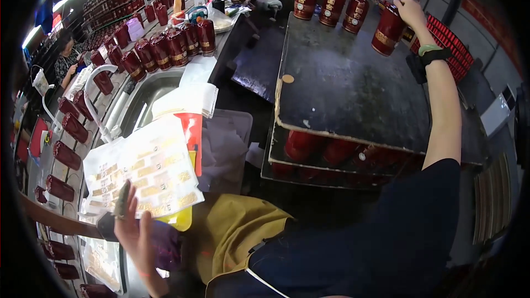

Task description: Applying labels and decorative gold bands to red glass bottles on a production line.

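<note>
At the far right, my right hand [409, 13] has its fingers closed round the neck of a dark red bottle [388, 32] with gold lettering. That bottle leans a little at the right side of a black board tabletop [353, 88]; I cannot tell if its base touches. Three similar bottles, one of them a red bottle [330, 6], stand along the board's far edge. On the left, my left hand [135, 237] is held with fingers apart and nothing in them. A grey-green cover [122, 198] sits on one finger. Beside that hand lie white sheets of gold labels [146, 168].
A sink [149, 96] with a white curved tap [93, 91] lies left, among rows of red bottles [160, 49]. Below the board, more red bottles [303, 144] fill a lower layer. A plastic bin [243, 124] stands between. Another person [67, 58] works at far left.
</note>
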Available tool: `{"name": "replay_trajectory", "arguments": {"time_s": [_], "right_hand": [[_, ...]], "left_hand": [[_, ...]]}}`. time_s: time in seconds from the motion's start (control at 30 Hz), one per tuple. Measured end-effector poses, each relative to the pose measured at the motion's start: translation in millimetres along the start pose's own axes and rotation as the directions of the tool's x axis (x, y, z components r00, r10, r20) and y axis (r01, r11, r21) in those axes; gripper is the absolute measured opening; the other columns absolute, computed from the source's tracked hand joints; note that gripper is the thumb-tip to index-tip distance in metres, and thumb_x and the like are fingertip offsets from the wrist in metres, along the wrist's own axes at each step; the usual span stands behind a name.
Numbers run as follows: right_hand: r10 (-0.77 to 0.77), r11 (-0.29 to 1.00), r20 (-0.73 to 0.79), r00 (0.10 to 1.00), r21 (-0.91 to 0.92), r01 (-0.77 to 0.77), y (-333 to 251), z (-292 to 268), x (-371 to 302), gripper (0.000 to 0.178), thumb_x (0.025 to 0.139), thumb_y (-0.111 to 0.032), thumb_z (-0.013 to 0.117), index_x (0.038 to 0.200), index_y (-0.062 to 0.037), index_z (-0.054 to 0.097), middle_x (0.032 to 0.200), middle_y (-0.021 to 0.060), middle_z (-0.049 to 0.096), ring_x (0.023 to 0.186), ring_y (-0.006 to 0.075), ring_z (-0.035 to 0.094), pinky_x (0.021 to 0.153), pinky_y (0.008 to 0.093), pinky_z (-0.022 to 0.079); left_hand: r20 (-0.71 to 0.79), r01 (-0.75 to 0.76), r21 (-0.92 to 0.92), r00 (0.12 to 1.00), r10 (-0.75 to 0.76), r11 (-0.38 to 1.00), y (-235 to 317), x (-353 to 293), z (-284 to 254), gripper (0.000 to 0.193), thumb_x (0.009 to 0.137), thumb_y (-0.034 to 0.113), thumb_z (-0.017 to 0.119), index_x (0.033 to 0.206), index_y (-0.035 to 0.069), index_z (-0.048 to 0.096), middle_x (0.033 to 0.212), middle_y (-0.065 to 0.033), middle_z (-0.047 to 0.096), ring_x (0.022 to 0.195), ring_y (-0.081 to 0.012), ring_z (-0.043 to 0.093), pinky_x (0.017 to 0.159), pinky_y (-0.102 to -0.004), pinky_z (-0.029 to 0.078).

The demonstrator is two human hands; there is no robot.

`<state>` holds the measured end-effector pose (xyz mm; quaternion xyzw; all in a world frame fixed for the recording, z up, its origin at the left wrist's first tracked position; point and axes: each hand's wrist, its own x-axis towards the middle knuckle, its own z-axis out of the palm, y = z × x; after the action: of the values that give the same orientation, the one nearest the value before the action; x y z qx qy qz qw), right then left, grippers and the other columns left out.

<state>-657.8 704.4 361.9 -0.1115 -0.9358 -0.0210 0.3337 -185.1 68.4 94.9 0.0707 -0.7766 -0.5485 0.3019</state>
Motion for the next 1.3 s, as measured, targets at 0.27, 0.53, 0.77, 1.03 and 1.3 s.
{"name": "replay_trajectory", "arguments": {"time_s": [0.27,0.53,0.77,1.03,1.3], "right_hand": [[0.094,0.996,0.069,0.993,-0.01,-0.094,-14.0,18.7,-75.0,0.049,0.101,-0.052,0.057,0.127,-0.0131,0.073,0.134,0.0183,0.069,0.125,0.0417,0.065,0.102,0.053,0.054],[-0.064,0.995,0.043,0.997,-0.077,0.067,-7.2,-34.2,-111.5,0.062,0.091,-0.054,0.071,0.13,-0.006,0.068,0.13,0.0253,0.07,0.122,0.0452,0.066,0.099,0.0548,0.054],[0.175,0.972,-0.121,0.977,0.178,-0.152,13.2,-8.8,-149.0,0.102,0.079,-0.062,0.082,0.143,0.0083,0.044,0.136,0.0331,0.062,0.125,0.0464,0.064,0.104,0.0555,0.051],[0.265,0.661,0.406,0.874,0.584,-0.472,19.6,79.7,-185.2,0.079,0.071,-0.039,0.098,0.128,0.0038,0.063,0.124,0.0183,0.071,0.115,0.0252,0.068,0.097,0.0411,0.055],[0.196,0.651,0.175,0.965,0.712,-0.262,47.5,136.2,-143.2,0.09,0.066,-0.029,0.1,0.139,-0.0015,0.056,0.133,0.0119,0.068,0.118,0.024,0.065,0.096,0.0387,0.052]], "left_hand": [[-0.135,0.163,0.047,0.979,-0.156,0.985,-14.5,-70.9,-116.3,0.054,0.101,0.0,0.056,0.153,-0.009,0.044,0.157,-0.0193,0.051,0.147,-0.0302,0.047,0.124,-0.045,0.035],[-0.041,0.14,0.101,0.99,-0.137,0.985,-7.4,-104.6,-135.7,0.05,0.1,-0.003,0.057,0.149,-0.007,0.052,0.155,-0.0188,0.054,0.143,-0.0295,0.052,0.122,-0.0451,0.038],[0.013,0.153,0.06,0.988,-0.154,0.986,-13.3,-84.8,-116.7,0.049,0.1,-0.002,0.058,0.148,-0.007,0.052,0.156,-0.0187,0.053,0.144,-0.0294,0.052,0.123,-0.0457,0.037],[0.033,0.187,0.082,0.981,-0.19,0.979,-33.4,-87.7,-112.8,0.049,0.1,-0.003,0.057,0.148,-0.007,0.052,0.156,-0.0179,0.052,0.143,-0.0287,0.052,0.122,-0.0455,0.039],[-0.097,0.27,0.096,0.961,-0.261,0.958,-30.4,-108.3,-122.7,0.047,0.1,-0.002,0.056,0.146,-0.01,0.052,0.158,-0.0184,0.051,0.144,-0.026,0.05,0.123,-0.0432,0.036]]}}
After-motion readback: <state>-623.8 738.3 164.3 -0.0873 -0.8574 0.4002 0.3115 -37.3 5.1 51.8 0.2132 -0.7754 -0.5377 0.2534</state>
